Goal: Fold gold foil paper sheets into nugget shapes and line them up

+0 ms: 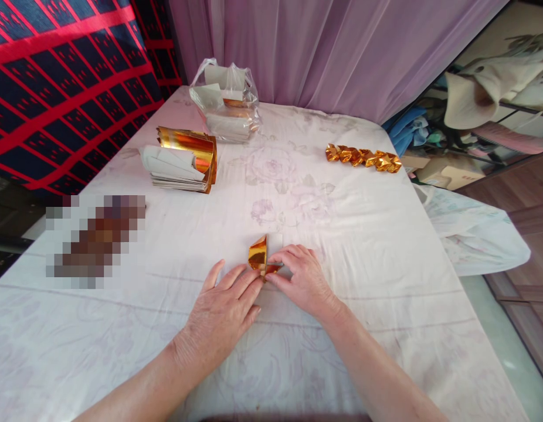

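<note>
- Hands, both bare, rest low on a white floral-print cloth that covers the table.
- Left hand: palm down, fingers spread flat on the cloth; fingertips reach to the lower edge of a small folded piece of shiny gold foil paper.
- Right hand: fingers drawn together, thumb and forefinger pinching the right lower corner of the gold piece and pressing it to the cloth.
- Gold piece lies between the two hands, just ahead of the fingertips, near the table's middle; one flap stands up, its white underside partly showing behind.
- Left of the hands, well apart: a pixelated brownish patch on the cloth; content cannot be told.
- Farther, left: a stack of gold-and-white foil sheets, top sheets curled upward.
- Farther, right: a row of folded gold foil shapes, touching one another in a line near the table's far right edge.
- Farthest on the table: a clear plastic bag with more white and gold sheets inside, just behind the stack.
- Behind the table: a mauve curtain; at left, a red-and-navy checked fabric.
</note>
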Demonstrator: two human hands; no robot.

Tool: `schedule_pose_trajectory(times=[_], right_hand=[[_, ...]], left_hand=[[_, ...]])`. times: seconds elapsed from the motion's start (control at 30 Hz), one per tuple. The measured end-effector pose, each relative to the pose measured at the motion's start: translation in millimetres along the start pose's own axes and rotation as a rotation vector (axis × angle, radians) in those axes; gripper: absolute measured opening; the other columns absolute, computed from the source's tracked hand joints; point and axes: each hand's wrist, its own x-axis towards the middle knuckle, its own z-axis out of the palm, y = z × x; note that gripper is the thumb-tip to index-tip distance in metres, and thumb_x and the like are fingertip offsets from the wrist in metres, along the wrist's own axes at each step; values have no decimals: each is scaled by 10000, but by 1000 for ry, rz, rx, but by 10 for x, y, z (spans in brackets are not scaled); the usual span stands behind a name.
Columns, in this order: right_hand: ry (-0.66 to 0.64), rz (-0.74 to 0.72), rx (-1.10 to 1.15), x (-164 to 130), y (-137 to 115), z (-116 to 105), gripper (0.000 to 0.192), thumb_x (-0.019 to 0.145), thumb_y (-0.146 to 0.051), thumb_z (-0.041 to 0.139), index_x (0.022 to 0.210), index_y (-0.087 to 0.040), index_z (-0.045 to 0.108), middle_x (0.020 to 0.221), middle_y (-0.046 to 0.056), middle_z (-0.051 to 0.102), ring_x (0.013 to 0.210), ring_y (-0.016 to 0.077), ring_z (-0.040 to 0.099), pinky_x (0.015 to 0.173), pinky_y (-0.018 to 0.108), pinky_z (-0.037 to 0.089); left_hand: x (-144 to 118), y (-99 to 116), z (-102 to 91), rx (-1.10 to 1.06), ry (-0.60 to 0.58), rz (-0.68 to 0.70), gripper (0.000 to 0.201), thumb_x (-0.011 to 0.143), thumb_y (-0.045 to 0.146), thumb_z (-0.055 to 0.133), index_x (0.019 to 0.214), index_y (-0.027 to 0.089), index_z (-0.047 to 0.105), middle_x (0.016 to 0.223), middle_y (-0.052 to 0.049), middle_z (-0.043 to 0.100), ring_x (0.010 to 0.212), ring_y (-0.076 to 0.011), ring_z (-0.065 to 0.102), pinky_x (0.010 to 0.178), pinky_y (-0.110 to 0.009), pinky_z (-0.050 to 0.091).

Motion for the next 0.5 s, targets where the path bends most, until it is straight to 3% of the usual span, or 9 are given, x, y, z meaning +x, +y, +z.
schedule_pose_trajectory(times=[0.2,0.3,0.5], right_hand=[[4,-16,49,-27,42,-6,52,876,-213,650,911,-246,670,938,21,687,922,210,597,832,363,382],[10,-25,68,-33,65,-3,119,901,-177,601,904,-255,691,936,17,691,913,198,601,818,354,380],[58,-18,60,-14,51,16,112,871,-162,654,875,-258,713,890,-1,690,874,181,606,802,342,372]], left_hand=[[-18,2,12,9,-17,-1,296,926,346,577,1201,249,627,1230,-19,681,1184,-210,558,1151,-459,218],[-23,2,16,2,-18,-4,288,923,343,584,1194,255,629,1241,-14,674,1189,-210,553,1155,-460,208],[-7,2,20,3,-19,10,249,914,321,597,1154,272,642,1228,-12,671,1181,-216,555,1142,-471,220]])
